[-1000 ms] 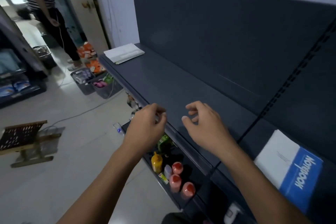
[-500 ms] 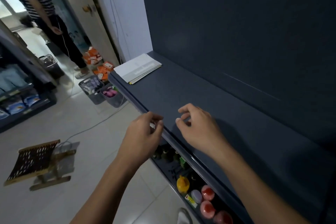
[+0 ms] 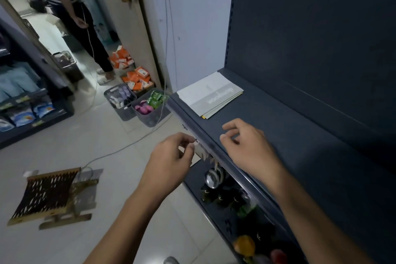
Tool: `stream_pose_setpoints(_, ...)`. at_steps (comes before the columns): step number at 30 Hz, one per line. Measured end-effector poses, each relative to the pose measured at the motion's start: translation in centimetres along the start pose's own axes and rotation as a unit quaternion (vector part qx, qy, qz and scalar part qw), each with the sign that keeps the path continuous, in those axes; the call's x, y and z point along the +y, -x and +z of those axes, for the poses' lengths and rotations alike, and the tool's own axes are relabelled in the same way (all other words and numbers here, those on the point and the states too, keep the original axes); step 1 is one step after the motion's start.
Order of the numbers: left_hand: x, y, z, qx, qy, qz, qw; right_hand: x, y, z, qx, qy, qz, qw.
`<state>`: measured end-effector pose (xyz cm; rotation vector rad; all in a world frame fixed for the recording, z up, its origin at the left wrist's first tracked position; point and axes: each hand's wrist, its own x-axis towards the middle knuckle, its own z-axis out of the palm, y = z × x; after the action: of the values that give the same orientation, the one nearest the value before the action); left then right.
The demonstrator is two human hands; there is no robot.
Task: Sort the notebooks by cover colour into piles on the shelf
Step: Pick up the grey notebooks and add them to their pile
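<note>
Right now the dark grey shelf (image 3: 289, 130) takes up everything ahead of and to the right of your hands, and its back panel (image 3: 310, 28) rises beyond your right hand. Pale floor tiles (image 3: 75, 146) spread out to the left of your left hand. Far beyond that hand a person (image 3: 70, 6) in a striped top stands in the doorway. A wooden rack (image 3: 47, 195) lies on the floor, left of your left forearm. Below both wrists a lower shelf (image 3: 192, 178) carries dark bottles (image 3: 214, 195).

Ahead of your left hand, two grey baskets (image 3: 120, 98) of small packets stand by the wall, with orange boxes (image 3: 137, 77) just past them.

The notebooks (image 3: 209, 95) lie as one flat pile at the shelf's far left end, just beyond your right fingertips and apart from them. The top cover is pale with faint lettering. A yellow edge shows at the near corner.

Your right hand (image 3: 250, 148) hovers over the shelf by its front lip, fingers loosely bent, holding nothing. Whether it touches the surface you cannot tell. Your left hand (image 3: 171, 156) hangs off the lip, loosely curled and empty too, its fingertips beside small white tags (image 3: 201, 151) that dangle under the edge.
</note>
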<state>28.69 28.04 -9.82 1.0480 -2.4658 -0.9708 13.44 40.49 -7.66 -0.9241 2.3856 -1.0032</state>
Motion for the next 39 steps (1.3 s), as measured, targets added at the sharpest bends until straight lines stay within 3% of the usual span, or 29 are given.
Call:
stream_pose_setpoints(8, -3.8, -9.0, -4.5, -0.050, 0.003, 0.051, 0.997, -4.0, -4.6, 4.6, 0.064, -0.033, 0.052, 0.996)
stream_pose_setpoints(23, -3.6, -27.9, -2.2, -0.143, -0.003, 0.161, 0.977, -2.6, -18.9, 3.9, 0.151, -0.011, 0.211, 0.966)
stream_pose_setpoints(29, -3.3, -33.6, 0.3, -0.141, -0.047, 0.192, 0.970, -1.3, -21.3, 4.1, 0.178, -0.004, 0.303, 0.936)
stream_pose_setpoints(39, -3.3, -38.4, 3.7, -0.204, -0.110, 0.175, 0.957, -1.5, -23.9, 7.6, 0.165, -0.071, 0.441, 0.879)
